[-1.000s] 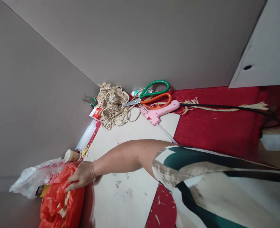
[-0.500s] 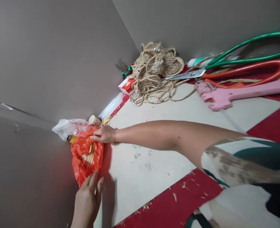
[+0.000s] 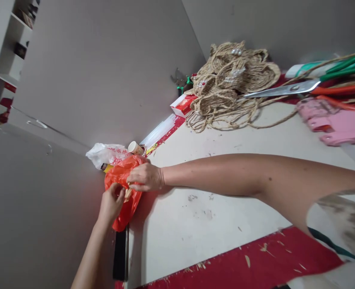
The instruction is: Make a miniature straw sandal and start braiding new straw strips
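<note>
A red plastic bag stands at the far left edge of the white tabletop, with thin pale sticks showing in its opening. My left hand comes from below, thumb and fingers pinched together on the near rim of the bag. From the right, my right hand reaches over the opening, its fingers curled and closed around the top of the pale sticks. The fingertips are partly hidden, so their exact hold is hard to see.
Behind the bag are a white plastic bag and a paper cup. Coiled twine, scissors, a pink glue gun, a red-and-white box and pliers lie along the back. A grey wall panel borders the left.
My left hand has moved up onto the bag and its fingers have closed. My right hand has shifted from the bag's far edge over its opening. The view has swung left.
</note>
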The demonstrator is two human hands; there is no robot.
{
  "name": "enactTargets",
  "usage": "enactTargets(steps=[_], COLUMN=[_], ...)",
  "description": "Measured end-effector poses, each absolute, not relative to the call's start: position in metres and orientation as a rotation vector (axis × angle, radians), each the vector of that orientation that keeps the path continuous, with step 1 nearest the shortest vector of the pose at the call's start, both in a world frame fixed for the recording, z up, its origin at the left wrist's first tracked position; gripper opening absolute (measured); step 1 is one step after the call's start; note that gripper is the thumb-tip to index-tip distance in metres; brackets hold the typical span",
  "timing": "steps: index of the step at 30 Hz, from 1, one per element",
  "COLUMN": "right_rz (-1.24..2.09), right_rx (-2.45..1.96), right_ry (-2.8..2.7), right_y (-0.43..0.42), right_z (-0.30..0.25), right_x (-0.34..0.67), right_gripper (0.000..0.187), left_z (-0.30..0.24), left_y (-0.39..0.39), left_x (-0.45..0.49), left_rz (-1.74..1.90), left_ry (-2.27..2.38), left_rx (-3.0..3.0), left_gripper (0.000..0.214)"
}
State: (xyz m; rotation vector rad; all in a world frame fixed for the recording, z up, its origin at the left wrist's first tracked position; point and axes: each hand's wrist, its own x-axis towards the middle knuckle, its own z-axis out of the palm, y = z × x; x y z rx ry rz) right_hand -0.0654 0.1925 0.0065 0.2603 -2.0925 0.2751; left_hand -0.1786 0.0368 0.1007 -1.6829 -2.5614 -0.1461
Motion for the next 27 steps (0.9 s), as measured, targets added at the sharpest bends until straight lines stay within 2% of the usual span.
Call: enactTargets(steps=[4, 9, 14, 18, 27], right_rz=[0.124, 0.320, 0.490, 0.645, 0.620], right_rx=[0.502, 0.013, -0.332, -0.519, -0.449], right_ry=[-2.290, -2.698, -2.540, -2.429, -2.340], right_y=[0.178, 0.181, 0.189, 0.190, 0.193], right_z=[0.016, 0.012, 0.014, 0.018, 0.009], right_x=[-0.062, -0.064, -0.064, -0.066, -0.067], right_gripper=[0.029, 0.029, 0.066, 0.081, 0.073], left_z=[0.087, 0.078, 0.080, 0.077, 0.069], left_y=[0.049, 0.046, 0.044, 0.048, 0.086], left_x=[-0.199, -0.203, -0.207, -0.217, -0.248], left_rz=[0.171, 0.299, 0.316, 0.288, 0.029], left_ry=[-2.654, -2.644, -2.653, -2.658, -2.759], left_rx=[-1.604, -1.520, -1.457, -1.408, -1.396], left_gripper=[0.013, 0.033, 0.045, 0.045, 0.026])
